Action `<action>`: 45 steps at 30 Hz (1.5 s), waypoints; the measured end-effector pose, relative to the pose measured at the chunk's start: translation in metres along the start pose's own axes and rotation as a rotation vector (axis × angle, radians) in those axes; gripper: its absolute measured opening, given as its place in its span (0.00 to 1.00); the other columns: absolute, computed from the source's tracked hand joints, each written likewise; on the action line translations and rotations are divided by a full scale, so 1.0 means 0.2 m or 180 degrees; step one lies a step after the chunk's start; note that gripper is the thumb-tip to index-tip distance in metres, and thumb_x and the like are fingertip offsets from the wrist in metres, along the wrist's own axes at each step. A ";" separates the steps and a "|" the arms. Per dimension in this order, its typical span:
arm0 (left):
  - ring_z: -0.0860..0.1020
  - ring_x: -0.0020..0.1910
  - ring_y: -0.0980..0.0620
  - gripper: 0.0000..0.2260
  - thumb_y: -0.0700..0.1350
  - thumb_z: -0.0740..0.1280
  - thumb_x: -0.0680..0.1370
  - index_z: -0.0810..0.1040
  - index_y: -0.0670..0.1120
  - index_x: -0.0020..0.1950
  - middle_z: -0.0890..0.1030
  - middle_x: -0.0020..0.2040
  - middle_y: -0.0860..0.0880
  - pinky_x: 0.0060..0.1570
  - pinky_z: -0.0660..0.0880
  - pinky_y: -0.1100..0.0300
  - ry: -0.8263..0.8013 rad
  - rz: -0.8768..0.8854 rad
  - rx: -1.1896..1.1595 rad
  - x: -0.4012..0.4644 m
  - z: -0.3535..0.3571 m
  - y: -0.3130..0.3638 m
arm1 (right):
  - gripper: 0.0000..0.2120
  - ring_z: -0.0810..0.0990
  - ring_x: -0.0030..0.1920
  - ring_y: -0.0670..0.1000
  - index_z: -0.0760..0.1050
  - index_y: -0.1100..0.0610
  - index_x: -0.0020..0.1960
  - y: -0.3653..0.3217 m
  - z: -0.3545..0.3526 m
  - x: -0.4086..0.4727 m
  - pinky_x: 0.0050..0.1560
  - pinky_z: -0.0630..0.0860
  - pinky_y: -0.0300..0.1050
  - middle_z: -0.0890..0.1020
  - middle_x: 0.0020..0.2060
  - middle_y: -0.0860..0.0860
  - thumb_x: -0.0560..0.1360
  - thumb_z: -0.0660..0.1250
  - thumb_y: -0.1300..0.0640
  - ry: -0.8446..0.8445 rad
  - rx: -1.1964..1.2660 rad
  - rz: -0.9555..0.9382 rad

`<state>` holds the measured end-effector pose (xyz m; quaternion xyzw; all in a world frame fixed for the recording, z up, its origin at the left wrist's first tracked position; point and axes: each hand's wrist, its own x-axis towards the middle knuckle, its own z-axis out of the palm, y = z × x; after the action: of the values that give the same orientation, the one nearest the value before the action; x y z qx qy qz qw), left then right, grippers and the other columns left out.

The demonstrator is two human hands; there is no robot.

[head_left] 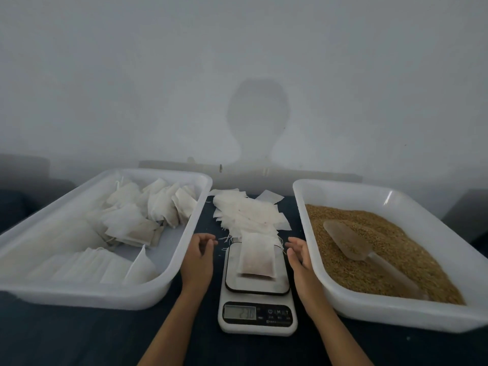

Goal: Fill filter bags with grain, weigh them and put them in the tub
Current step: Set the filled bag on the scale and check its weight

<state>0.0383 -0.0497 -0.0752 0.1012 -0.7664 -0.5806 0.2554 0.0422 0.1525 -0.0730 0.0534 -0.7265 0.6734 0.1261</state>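
Note:
A filled filter bag lies flat on the platform of a small white digital scale, whose display shows a reading. My left hand hovers just left of the scale with fingers loosely curled, holding nothing. My right hand hovers just right of it, fingers relaxed, also holding nothing. Neither hand touches the bag. A white tub on the left holds several filled bags. A white tub on the right holds brown grain with a clear plastic scoop lying in it.
A loose pile of flat, unfilled filter bags with strings lies on the dark tabletop behind the scale, between the two tubs. A pale wall rises right behind the table.

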 end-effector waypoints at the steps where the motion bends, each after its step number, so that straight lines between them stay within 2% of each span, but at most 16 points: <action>1: 0.76 0.45 0.64 0.06 0.37 0.61 0.79 0.75 0.45 0.49 0.80 0.45 0.50 0.41 0.67 0.77 0.0000 -0.0011 -0.0003 0.00 0.00 0.00 | 0.11 0.75 0.52 0.39 0.69 0.57 0.60 0.00 0.00 0.00 0.50 0.71 0.24 0.76 0.51 0.46 0.79 0.58 0.65 -0.0008 0.0016 0.0006; 7: 0.75 0.44 0.64 0.07 0.35 0.61 0.79 0.75 0.45 0.48 0.81 0.45 0.49 0.43 0.67 0.74 -0.0054 -0.0094 -0.0024 -0.01 0.00 0.00 | 0.11 0.75 0.53 0.39 0.70 0.56 0.59 0.01 0.00 0.00 0.50 0.71 0.25 0.77 0.51 0.48 0.79 0.58 0.66 -0.0022 0.0083 -0.0017; 12: 0.75 0.45 0.62 0.07 0.35 0.60 0.79 0.75 0.46 0.48 0.80 0.45 0.50 0.43 0.67 0.73 -0.0112 -0.0090 0.0004 -0.01 0.00 0.00 | 0.11 0.77 0.48 0.34 0.70 0.55 0.57 0.01 0.00 -0.01 0.48 0.70 0.24 0.77 0.49 0.45 0.79 0.57 0.68 -0.0094 0.0075 -0.0090; 15: 0.77 0.46 0.57 0.08 0.35 0.61 0.79 0.76 0.46 0.47 0.81 0.44 0.52 0.44 0.68 0.70 -0.0189 -0.0033 0.0030 -0.02 0.00 0.01 | 0.12 0.77 0.50 0.38 0.70 0.55 0.57 0.01 0.00 -0.01 0.49 0.71 0.25 0.77 0.50 0.47 0.78 0.58 0.69 -0.0099 0.0090 -0.0103; 18: 0.78 0.47 0.57 0.08 0.36 0.62 0.78 0.77 0.48 0.46 0.81 0.44 0.54 0.45 0.70 0.68 -0.0306 0.0143 0.0205 -0.03 0.00 0.02 | 0.13 0.75 0.55 0.41 0.70 0.55 0.58 0.01 0.00 -0.01 0.53 0.71 0.29 0.77 0.53 0.49 0.78 0.59 0.68 -0.0137 -0.0047 -0.0119; 20: 0.77 0.46 0.59 0.07 0.38 0.64 0.78 0.77 0.50 0.47 0.82 0.44 0.55 0.46 0.72 0.65 -0.0427 0.0325 0.0432 -0.03 0.01 0.03 | 0.12 0.75 0.57 0.42 0.71 0.55 0.59 0.02 0.00 -0.01 0.57 0.71 0.34 0.77 0.54 0.48 0.78 0.61 0.66 -0.0154 -0.0227 -0.0146; 23: 0.73 0.48 0.60 0.07 0.45 0.65 0.78 0.74 0.53 0.55 0.81 0.45 0.58 0.45 0.70 0.63 -0.0541 0.0524 0.0814 -0.04 0.04 0.06 | 0.11 0.75 0.56 0.44 0.73 0.55 0.59 0.01 0.02 0.00 0.60 0.71 0.40 0.78 0.53 0.48 0.77 0.63 0.65 -0.0173 -0.0514 -0.0235; 27: 0.70 0.52 0.59 0.13 0.53 0.66 0.76 0.70 0.55 0.59 0.76 0.46 0.63 0.46 0.65 0.63 -0.0843 0.0685 0.1130 -0.07 0.09 0.11 | 0.11 0.77 0.51 0.39 0.75 0.50 0.52 -0.01 0.04 0.01 0.54 0.72 0.34 0.80 0.48 0.46 0.76 0.65 0.65 -0.0151 -0.0756 -0.0414; 31: 0.71 0.51 0.62 0.16 0.53 0.71 0.72 0.69 0.58 0.56 0.77 0.45 0.61 0.44 0.65 0.71 -0.0919 0.0604 0.0850 -0.11 0.11 0.15 | 0.12 0.76 0.49 0.40 0.76 0.48 0.47 -0.04 0.06 0.00 0.52 0.70 0.32 0.80 0.44 0.45 0.74 0.67 0.65 -0.0114 -0.0838 -0.0531; 33: 0.74 0.48 0.61 0.17 0.51 0.73 0.71 0.70 0.57 0.55 0.79 0.41 0.59 0.45 0.68 0.70 -0.0912 0.0458 0.0535 -0.12 0.10 0.17 | 0.13 0.76 0.49 0.41 0.76 0.48 0.47 -0.07 0.06 -0.01 0.53 0.70 0.34 0.79 0.43 0.45 0.73 0.68 0.66 -0.0076 -0.0768 -0.0574; 35: 0.77 0.44 0.59 0.20 0.48 0.75 0.70 0.70 0.57 0.56 0.79 0.40 0.56 0.43 0.70 0.72 -0.0937 0.0226 0.0278 -0.12 0.08 0.19 | 0.13 0.76 0.48 0.42 0.76 0.49 0.47 -0.10 0.08 -0.02 0.52 0.70 0.32 0.79 0.42 0.46 0.73 0.67 0.67 -0.0066 -0.0699 -0.0729; 38: 0.79 0.46 0.57 0.24 0.46 0.75 0.69 0.68 0.55 0.60 0.81 0.45 0.54 0.44 0.75 0.68 -0.1018 -0.0013 0.0008 -0.13 0.04 0.24 | 0.12 0.76 0.48 0.41 0.76 0.50 0.47 -0.17 0.12 -0.04 0.50 0.72 0.30 0.79 0.43 0.41 0.74 0.66 0.67 -0.0146 -0.0593 -0.0899; 40: 0.80 0.47 0.57 0.20 0.46 0.75 0.69 0.72 0.53 0.58 0.81 0.48 0.54 0.48 0.78 0.61 -0.1028 0.0087 0.0055 -0.13 -0.01 0.27 | 0.11 0.77 0.49 0.40 0.76 0.50 0.46 -0.23 0.16 -0.03 0.51 0.73 0.32 0.79 0.44 0.38 0.74 0.66 0.66 -0.0218 -0.0451 -0.0900; 41: 0.80 0.45 0.57 0.16 0.47 0.75 0.69 0.75 0.52 0.54 0.82 0.46 0.54 0.48 0.79 0.59 -0.0997 0.0178 0.0123 -0.12 -0.05 0.28 | 0.11 0.77 0.49 0.40 0.76 0.51 0.45 -0.26 0.19 -0.03 0.50 0.74 0.32 0.79 0.44 0.38 0.74 0.66 0.66 -0.0248 -0.0377 -0.0896; 43: 0.80 0.40 0.57 0.09 0.47 0.75 0.70 0.77 0.51 0.46 0.82 0.41 0.54 0.42 0.77 0.63 -0.0890 0.0304 0.0194 -0.10 -0.12 0.32 | 0.10 0.77 0.47 0.40 0.77 0.52 0.45 -0.34 0.27 -0.01 0.47 0.73 0.30 0.79 0.43 0.39 0.75 0.65 0.67 -0.0325 -0.0250 -0.0911; 45: 0.77 0.36 0.58 0.08 0.48 0.74 0.71 0.76 0.49 0.43 0.79 0.36 0.54 0.35 0.72 0.70 -0.0743 0.0422 0.0260 -0.08 -0.20 0.36 | 0.10 0.77 0.46 0.40 0.76 0.52 0.44 -0.43 0.37 0.00 0.44 0.74 0.30 0.79 0.42 0.39 0.75 0.64 0.67 -0.0456 -0.0141 -0.0956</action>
<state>0.0829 -0.0537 -0.0035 -0.0076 -0.8189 -0.5386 0.1981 0.0559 0.0715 0.0058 0.2064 -0.7321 0.6253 0.1744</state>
